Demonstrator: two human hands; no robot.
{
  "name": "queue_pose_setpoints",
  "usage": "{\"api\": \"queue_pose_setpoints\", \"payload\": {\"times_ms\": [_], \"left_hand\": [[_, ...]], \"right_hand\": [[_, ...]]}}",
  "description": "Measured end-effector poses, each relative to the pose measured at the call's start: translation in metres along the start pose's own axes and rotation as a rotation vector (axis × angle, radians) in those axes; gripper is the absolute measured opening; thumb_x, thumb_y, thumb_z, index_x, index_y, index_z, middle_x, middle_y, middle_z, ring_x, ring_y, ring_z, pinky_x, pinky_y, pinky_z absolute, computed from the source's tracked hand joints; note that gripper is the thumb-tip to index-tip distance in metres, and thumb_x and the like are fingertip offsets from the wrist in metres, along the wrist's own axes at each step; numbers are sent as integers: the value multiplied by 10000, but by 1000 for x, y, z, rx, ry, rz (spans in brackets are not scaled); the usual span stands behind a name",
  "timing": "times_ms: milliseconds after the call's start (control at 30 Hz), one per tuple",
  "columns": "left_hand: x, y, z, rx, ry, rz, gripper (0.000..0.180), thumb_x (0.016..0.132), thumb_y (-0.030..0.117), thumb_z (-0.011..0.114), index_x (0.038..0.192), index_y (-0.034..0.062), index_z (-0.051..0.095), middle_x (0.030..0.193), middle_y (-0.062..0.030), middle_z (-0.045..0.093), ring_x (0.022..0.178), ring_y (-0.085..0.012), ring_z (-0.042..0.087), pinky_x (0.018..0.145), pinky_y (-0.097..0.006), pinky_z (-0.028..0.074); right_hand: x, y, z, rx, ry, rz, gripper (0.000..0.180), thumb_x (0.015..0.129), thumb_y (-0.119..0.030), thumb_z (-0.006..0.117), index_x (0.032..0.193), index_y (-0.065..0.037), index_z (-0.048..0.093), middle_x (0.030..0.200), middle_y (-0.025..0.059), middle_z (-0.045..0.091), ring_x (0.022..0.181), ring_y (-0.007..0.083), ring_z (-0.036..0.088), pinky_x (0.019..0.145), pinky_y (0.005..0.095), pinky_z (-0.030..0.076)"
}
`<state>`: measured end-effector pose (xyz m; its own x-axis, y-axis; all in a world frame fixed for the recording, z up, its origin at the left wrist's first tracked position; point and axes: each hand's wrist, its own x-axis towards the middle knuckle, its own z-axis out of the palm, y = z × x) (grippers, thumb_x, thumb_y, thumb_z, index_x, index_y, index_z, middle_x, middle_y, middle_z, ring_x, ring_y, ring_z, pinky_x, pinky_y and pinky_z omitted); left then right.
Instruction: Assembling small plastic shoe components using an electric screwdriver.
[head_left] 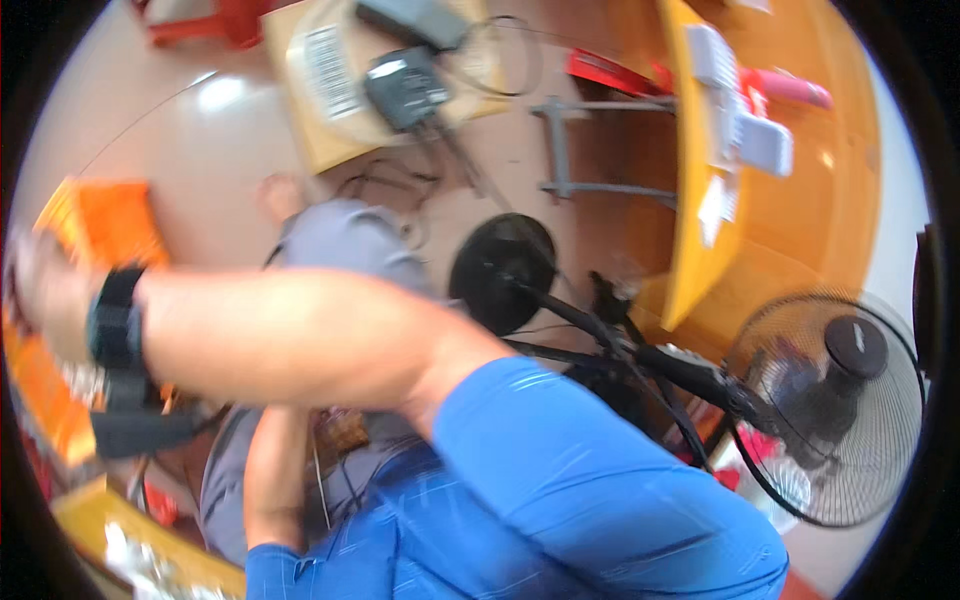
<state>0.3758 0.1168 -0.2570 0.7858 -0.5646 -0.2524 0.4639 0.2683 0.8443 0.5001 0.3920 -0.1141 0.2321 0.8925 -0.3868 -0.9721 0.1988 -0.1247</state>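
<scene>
orange material (118,222) lies at my far left, showing above and below my right wrist; i can't tell whether it is one piece. its long axis runs roughly from the top of the view toward the bottom, the upper part ending in a nearly straight edge, the lower part slanting down to the right. my right hand (52,290) reaches across to it, fingers too blurred for me to tell whether they grip, or even touch it. a black wristband (118,320) circles that wrist. my left forearm (275,470) comes up from below, but its hand is hidden behind my right arm, so i can't tell its state.

a carton (325,140) stands ahead with dark devices (405,88) on top; i can't see inside. to the right, a yellow cabinet (790,235) has white objects (712,60) at its near edge and something pink (790,88) beyond. pale floor (215,150) stretches between the orange material and the carton. a black stand (503,275) and a wire-caged fan (855,410) crowd my right side.
</scene>
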Motion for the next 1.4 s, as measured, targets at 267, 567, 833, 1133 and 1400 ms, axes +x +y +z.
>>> {"api": "queue_pose_setpoints", "payload": {"times_ms": [267, 567, 833, 1133, 1400], "left_hand": [[-32, 54, -4, 300, 481, -381, 519, 857, 63, 591, 1358, 0, 475, 1158, -184, 655, 984, -259, 653, 872, -364, 505], [-139, 96, 76, 394, 971, -316, 548, 849, 58, 585, 1378, 5, 453, 1205, -228, 611, 1114, -343, 611, 958, -382, 458], [-188, 130, 144, 292, 1291, -43, 599, 840, 42, 569, 1420, 16, 421, 1204, -162, 623, 1062, -235, 613, 938, -343, 459], [-227, 177, 196, 326, 1411, 281, 624, 884, 73, 572, 1472, 51, 365, 1316, -132, 557, 1136, -205, 567, 992, -322, 411], [-246, 191, 240, 305, 1477, 471, 640, 886, 66, 571, 1483, 71, 340, 1068, -124, 628, 902, -197, 617, 845, -324, 471]], "right_hand": [[-42, -153, -24, 81, -298, -151, 78, 888, -103, 567, 829, -58, 590, 752, 90, 615, 712, 238, 592, 722, 332, 499], [-48, -144, -44, -115, -85, -17, 309, 1007, -240, 493, 774, -53, 571, 760, 92, 607, 747, 242, 589, 724, 338, 515], [-65, -151, -52, -210, 45, 152, 311, 1026, -244, 461, 953, 23, 603, 1007, 162, 635, 953, 289, 598, 898, 386, 504], [-64, -306, -67, -439, -219, 103, 168, 968, -86, 566, 1060, 35, 638, 1072, 168, 676, 1020, 256, 633, 922, 349, 516], [-149, -156, -30, -482, -281, 315, 201, 990, -169, 552, 1016, 7, 647, 1045, 133, 682, 1019, 242, 647, 923, 349, 524]]}}
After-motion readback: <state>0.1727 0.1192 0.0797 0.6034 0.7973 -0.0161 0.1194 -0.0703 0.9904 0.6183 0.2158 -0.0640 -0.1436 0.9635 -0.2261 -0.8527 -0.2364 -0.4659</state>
